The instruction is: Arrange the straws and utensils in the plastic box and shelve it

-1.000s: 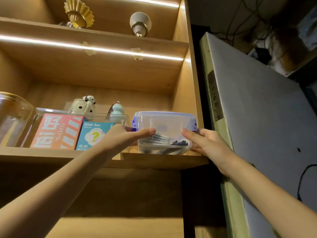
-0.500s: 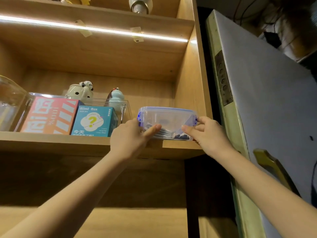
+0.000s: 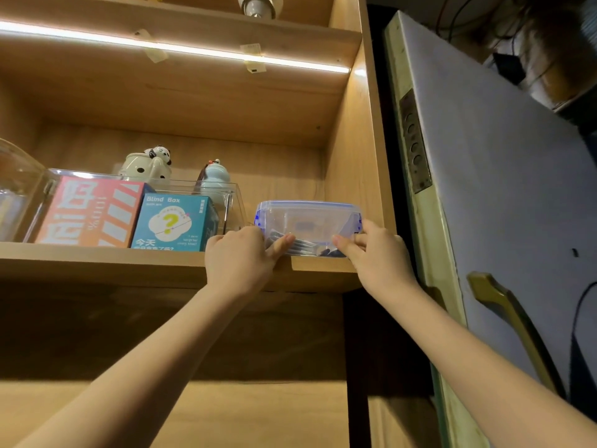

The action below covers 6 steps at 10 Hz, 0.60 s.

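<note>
Plastic box (image 3: 307, 221) wedged between clear bin (image 3: 234, 205) and cabinet wall (image 3: 355, 163); open room above

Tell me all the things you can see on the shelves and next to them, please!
plastic box: one, clear with blue-edged lid, right end of the lit shelf, dark utensils inside
Blind Box carton: one, teal, left of the plastic box
striped carton: one, red and pink, left of the teal carton
clear bin: one, around both cartons
panda teapot: one, cream with black spots, at the back
gourd figurine: one, pale blue, at the back
glass container: one, clear, far left
light strip: one, glowing, under the upper shelf
door: one, grey, right side
left hand: holds the box
right hand: holds the box
</note>
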Available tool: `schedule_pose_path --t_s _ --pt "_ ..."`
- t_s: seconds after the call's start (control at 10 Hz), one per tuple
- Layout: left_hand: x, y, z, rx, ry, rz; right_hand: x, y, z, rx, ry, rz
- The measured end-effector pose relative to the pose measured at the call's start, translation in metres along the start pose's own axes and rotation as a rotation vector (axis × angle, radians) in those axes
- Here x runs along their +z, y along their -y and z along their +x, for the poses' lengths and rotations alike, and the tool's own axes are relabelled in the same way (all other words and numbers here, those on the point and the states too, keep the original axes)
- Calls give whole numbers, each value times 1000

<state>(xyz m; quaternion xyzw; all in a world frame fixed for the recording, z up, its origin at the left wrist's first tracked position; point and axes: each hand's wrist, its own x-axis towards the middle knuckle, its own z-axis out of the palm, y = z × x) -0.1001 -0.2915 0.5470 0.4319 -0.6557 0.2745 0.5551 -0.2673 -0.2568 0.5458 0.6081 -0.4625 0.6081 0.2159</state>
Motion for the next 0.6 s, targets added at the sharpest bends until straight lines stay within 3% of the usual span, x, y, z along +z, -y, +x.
schedule_pose_path --t_s 0.3,0.5,0.6 --pt "-3 -4 -17 -1 6 11 2 5 -21 10 130 -200" --pt "-22 2 -36 0 153 -239 -5 9 -48 -30 266 -413" --pt "-45 2 -43 -26 188 -402 -26 19 -50 -1 343 -259"
